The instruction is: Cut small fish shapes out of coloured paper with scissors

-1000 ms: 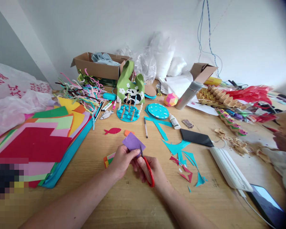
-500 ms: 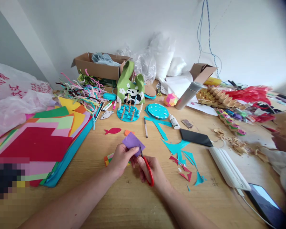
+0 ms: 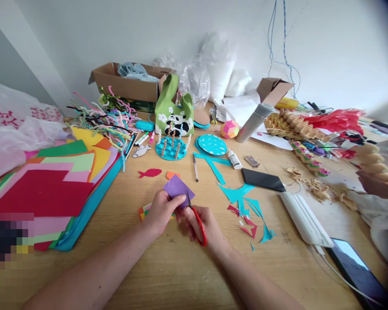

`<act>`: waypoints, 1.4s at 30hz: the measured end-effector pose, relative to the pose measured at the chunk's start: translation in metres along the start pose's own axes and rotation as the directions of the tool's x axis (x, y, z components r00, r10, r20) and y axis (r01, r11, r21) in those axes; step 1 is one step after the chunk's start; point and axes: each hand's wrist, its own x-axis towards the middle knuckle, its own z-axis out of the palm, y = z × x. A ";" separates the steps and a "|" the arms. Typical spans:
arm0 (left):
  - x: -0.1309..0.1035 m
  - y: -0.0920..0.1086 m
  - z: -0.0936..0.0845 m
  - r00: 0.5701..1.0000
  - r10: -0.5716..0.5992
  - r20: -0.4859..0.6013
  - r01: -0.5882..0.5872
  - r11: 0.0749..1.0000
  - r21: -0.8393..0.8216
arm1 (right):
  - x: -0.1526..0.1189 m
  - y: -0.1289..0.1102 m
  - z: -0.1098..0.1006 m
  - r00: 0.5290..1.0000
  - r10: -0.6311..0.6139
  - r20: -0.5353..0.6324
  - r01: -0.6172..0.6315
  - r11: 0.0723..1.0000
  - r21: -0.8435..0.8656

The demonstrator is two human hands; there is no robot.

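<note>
A purple square of felt or paper [image 3: 177, 188] is pinched by my left hand [image 3: 164, 208], thumb on top. My right hand [image 3: 203, 219] grips red-handled scissors [image 3: 201, 230], whose dark blades lie at the purple piece's right edge. Beyond the hands lie a red fish shape [image 3: 150, 172] and a small orange piece [image 3: 173, 175]. Small coloured pieces [image 3: 141, 212] show partly behind my left wrist. To the right of the hands are blue scraps [image 3: 236, 194] and red scraps [image 3: 250, 228].
Coloured sheets [image 3: 45, 189] are stacked at left. Farther back stand a green panda bag [image 3: 173, 107], a blue disc with twisted posts [image 3: 171, 148] and a grey bottle [image 3: 254, 122]. A black case [image 3: 263, 179], white power strip [image 3: 305, 217] and phone [image 3: 357, 267] lie at right.
The whole view has shifted slightly, with the table items appearing a little farther left and higher. Both hands keep their hold on the purple piece and scissors; the blades look nearly the same.
</note>
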 end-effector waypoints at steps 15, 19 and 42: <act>0.000 0.001 -0.002 1.000 -0.005 0.005 0.005 0.999 -0.041 | -0.002 -0.006 0.001 0.999 0.029 -0.018 -0.029 0.999 -0.014; 0.001 0.000 -0.002 1.000 -0.007 0.006 0.007 1.000 -0.022 | -0.003 -0.007 0.001 1.000 0.023 -0.019 -0.024 0.999 -0.029; 0.000 0.001 -0.003 0.999 -0.034 0.006 0.033 0.995 0.092 | -0.001 -0.007 0.000 0.999 0.039 -0.020 -0.039 0.999 -0.023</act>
